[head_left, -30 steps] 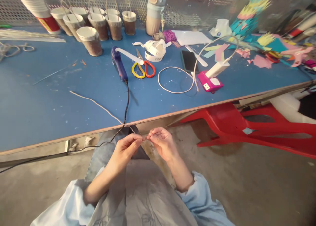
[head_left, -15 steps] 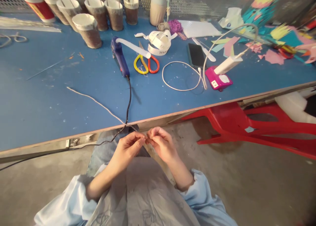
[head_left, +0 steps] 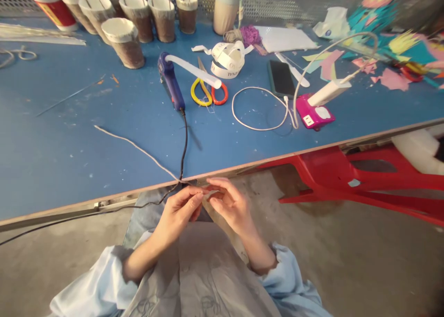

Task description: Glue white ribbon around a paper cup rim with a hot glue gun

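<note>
Pale cord is being pinched between thumb and fingers of the left hand, its free length being supported by the bench. Right hand is being held just beside, fingers curled, narrowly parted; whether cord is being gripped there cannot be told. Black cable is being crossed near the bench edge. Beyond, scissors are being overlapped by a white stick.
</note>
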The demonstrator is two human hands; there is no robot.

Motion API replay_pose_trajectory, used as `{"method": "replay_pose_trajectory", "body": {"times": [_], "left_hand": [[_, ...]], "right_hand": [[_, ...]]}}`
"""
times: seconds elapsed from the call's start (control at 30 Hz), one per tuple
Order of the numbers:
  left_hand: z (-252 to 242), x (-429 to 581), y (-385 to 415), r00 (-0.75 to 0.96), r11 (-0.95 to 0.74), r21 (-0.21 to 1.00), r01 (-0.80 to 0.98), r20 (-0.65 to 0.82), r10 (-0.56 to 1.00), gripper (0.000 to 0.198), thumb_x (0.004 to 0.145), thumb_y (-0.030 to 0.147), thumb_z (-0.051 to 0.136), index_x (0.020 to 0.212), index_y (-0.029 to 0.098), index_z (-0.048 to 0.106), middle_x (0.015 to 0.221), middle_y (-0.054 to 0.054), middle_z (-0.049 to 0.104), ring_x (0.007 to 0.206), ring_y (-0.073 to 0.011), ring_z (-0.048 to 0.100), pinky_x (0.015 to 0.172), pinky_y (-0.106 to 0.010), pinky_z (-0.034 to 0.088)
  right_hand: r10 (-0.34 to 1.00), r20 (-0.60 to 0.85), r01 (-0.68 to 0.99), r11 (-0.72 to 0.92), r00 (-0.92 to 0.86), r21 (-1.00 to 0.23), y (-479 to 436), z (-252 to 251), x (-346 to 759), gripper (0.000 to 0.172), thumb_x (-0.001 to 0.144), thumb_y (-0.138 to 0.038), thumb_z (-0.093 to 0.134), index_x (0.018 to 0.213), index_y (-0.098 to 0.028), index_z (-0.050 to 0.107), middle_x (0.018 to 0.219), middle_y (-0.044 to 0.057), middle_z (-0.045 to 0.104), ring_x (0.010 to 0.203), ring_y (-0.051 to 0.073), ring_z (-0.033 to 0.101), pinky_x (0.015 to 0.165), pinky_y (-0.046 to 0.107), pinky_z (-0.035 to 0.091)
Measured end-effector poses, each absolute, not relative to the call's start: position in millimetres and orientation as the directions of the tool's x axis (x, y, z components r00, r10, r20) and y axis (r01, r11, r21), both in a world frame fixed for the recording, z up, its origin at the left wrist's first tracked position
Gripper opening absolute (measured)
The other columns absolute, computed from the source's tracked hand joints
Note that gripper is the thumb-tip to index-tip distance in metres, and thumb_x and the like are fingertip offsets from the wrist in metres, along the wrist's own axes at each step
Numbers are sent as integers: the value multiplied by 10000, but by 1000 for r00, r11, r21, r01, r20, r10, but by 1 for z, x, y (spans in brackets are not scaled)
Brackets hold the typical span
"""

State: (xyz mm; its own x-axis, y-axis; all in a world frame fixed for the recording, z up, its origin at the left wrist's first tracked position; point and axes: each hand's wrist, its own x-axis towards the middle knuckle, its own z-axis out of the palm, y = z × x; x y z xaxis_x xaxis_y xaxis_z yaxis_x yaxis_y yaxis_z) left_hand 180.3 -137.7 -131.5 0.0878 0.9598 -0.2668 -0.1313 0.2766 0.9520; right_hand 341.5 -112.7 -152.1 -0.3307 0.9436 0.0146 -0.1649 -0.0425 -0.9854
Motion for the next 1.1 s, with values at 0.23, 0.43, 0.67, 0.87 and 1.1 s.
{"method": "replay_pose_trajectory", "body": {"times": [0.23, 0.43, 0.67, 0.87, 1.1], "left_hand": [[-129, 183, -136, 100, 255, 955, -148, -242, 965, 288, 851, 426, 624, 939, 166, 711, 658, 1, 613, 478, -81, 511, 468, -207, 420], [-133, 180, -143, 54, 221, 972, -85, -217, 975, 278, 853, 424, 625, 856, 152, 685, 525, 31, 540, 459, -77, 468, 465, -194, 388], [-129, 180, -145, 63, 284, 950, -129, -278, 959, 298, 855, 434, 621, 792, 142, 632, 483, 51, 513, 422, -60, 434, 447, -180, 366], [-127, 178, -146, 19, 260, 962, -80, -259, 966, 306, 828, 439, 650, 770, 140, 622, 479, 49, 511, 420, -61, 431, 433, -177, 358], [-128, 178, -147, 47, 252, 968, 11, -252, 967, 324, 831, 443, 643, 707, 147, 595, 478, 42, 510, 430, -60, 423, 432, -174, 349]], "right_hand": [[949, 27, -149, -21, -316, -989, -118, -146, 334, 234, 846, -320, 669, 1074, -267, 655, 1162, 55, 599, 1004, 191, 605, 895, 341, 498], [967, -57, -67, -76, -250, -995, -121, -145, 324, 150, 862, -374, 650, 901, -236, 607, 791, -4, 614, 737, 148, 600, 703, 279, 497], [980, -3, 7, -2, -200, -1000, -123, -143, 321, 137, 933, -331, 542, 874, -241, 626, 725, -20, 606, 635, 121, 572, 608, 241, 468], [963, 178, 125, 205, -203, -971, -129, -135, 327, 98, 874, -203, 583, 919, -254, 653, 826, 11, 682, 729, 156, 636, 704, 279, 520], [946, 180, 245, 248, -269, -937, -125, -131, 331, 116, 845, -151, 576, 789, -245, 614, 699, -18, 689, 584, 129, 634, 610, 255, 527]]}}
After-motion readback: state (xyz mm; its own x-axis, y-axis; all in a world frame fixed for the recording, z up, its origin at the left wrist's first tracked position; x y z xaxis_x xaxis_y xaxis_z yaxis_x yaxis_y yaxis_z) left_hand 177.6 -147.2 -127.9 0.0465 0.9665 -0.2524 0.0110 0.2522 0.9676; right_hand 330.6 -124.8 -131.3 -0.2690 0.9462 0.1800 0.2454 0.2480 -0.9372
